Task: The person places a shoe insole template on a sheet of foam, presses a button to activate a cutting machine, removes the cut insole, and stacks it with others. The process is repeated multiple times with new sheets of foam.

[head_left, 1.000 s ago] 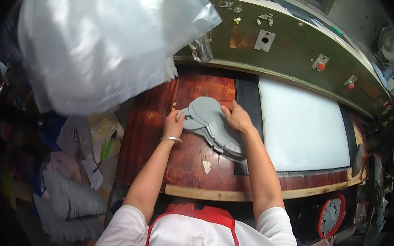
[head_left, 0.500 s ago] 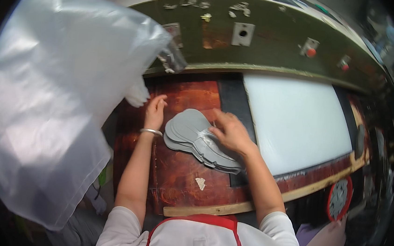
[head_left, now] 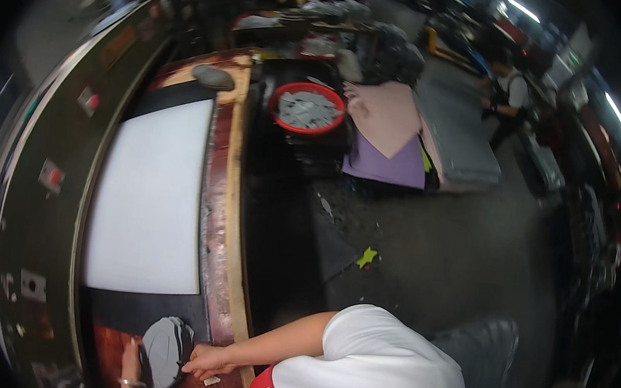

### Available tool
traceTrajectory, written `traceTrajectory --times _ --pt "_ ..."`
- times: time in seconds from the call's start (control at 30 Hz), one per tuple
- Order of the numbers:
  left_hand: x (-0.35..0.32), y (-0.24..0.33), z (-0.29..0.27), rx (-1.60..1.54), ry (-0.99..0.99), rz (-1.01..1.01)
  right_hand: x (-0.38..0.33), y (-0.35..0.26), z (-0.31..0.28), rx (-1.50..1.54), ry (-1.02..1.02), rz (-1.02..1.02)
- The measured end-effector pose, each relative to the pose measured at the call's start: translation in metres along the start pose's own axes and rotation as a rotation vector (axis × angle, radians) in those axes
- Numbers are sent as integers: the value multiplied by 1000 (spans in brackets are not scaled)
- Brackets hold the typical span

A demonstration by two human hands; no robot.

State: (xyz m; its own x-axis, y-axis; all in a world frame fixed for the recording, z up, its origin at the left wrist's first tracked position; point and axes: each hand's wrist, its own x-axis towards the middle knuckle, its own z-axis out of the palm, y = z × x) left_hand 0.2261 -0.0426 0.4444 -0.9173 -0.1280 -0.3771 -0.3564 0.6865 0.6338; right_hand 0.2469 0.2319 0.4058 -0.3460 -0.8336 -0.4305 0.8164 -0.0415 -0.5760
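A stack of grey, curved flat pieces (head_left: 164,345) lies on a reddish-brown work surface (head_left: 109,346) at the lower left. My right hand (head_left: 206,362) rests on the stack's right edge with its fingers curled over it. My left hand (head_left: 128,363), with a bracelet at the wrist, lies flat against the stack's left edge and is partly cut off by the picture's rim. My white sleeve and red apron fill the bottom middle.
A large white board (head_left: 151,195) lies on the bench beyond the stack, beside a wooden bench edge (head_left: 234,209). Farther off stand a red basin of grey pieces (head_left: 307,109) and pink and purple sheets (head_left: 386,127). Another person (head_left: 508,93) works at the back right.
The view has swung sharply to the right, so the bench now runs up the left side and the big clear plastic bag is out of sight. Both hands stay at the grey stack.
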Motion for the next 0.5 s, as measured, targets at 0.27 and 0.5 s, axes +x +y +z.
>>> traceTrajectory --times 0.27,0.5 --pt "-59 8 7 -282 -239 -49 -20 -2 5 135 85 -113" --pt "-95 14 40 -256 -116 -47 -19 5 7 66 247 -154"
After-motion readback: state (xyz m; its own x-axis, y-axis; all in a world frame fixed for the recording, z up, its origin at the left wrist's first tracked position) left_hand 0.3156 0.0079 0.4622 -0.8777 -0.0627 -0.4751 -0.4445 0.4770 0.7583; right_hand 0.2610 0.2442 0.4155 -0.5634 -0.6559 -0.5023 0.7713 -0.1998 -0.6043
